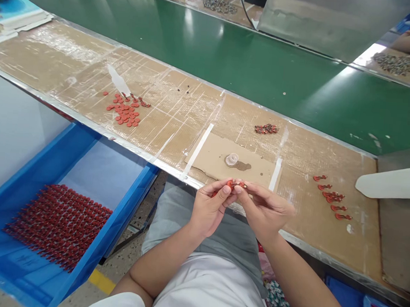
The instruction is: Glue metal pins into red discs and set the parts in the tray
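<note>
Both hands meet in front of me, just over the near edge of the bench. My left hand (pixel 210 205) pinches a small red figurine (pixel 231 185) between thumb and fingers. From the other side, my right hand (pixel 266 208) grips the same piece; its far end pokes out past the fingertips. Fingers cover most of it. Just beyond the hands, a small clear cup (pixel 231 159) stands on a cardboard sheet (pixel 210 156), with a dark wet stain (pixel 243 166) beside it.
Loose red discs (pixel 127 116) lie to the left, and dark-red parts (pixel 266 129) are piled ahead. Red figurines (pixel 333 196) rest at right near a white strip (pixel 392 181). A blue bin (pixel 122 197) at lower left holds rows of figurines. Beyond runs a green belt (pixel 197 46).
</note>
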Motion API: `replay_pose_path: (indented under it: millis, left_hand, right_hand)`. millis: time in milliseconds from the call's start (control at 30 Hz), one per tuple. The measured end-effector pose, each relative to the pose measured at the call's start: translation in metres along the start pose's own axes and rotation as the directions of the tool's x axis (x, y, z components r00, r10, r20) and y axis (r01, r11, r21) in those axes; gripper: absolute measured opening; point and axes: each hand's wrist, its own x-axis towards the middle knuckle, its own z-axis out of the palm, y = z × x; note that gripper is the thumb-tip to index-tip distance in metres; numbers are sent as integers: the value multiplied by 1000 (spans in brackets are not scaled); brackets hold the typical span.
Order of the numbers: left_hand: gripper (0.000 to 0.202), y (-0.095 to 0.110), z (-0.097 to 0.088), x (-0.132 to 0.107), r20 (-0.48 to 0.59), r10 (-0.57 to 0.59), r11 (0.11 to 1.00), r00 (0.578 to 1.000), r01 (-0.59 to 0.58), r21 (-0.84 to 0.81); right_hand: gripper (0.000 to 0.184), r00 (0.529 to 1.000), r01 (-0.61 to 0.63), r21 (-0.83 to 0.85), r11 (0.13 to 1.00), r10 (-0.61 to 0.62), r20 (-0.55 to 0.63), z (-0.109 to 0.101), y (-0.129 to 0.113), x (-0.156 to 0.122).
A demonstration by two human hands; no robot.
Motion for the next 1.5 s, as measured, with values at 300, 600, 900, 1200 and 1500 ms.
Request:
replay_pose_path:
  millis: [300,600,900,1200,1500]
  left_hand:
    - [17,1,0,0,-12,25,999,1000,-25,29]
    - [16,3,-4,0,11,73,992,997,-74,98]
    - [19,5,-5,-2,9,134,970,991,-134,205]
    - [21,5,-2,-6,64,161,955,985,-172,243]
    - [21,4,-1,-9,88,182,945,979,-199,258]
  right_hand:
    - [35,1000,-18,4,1000,18,0,1,0,0]
    - [26,999,-28,-26,999,28,26,1,-2,2]
    - [33,991,68,-18,998,-65,114,-5,-1,7]
    - [40,967,234,-59,970,-226,121,-11,-1,9]
    - [44,949,308,-134,942,-295,111,-12,-7,8]
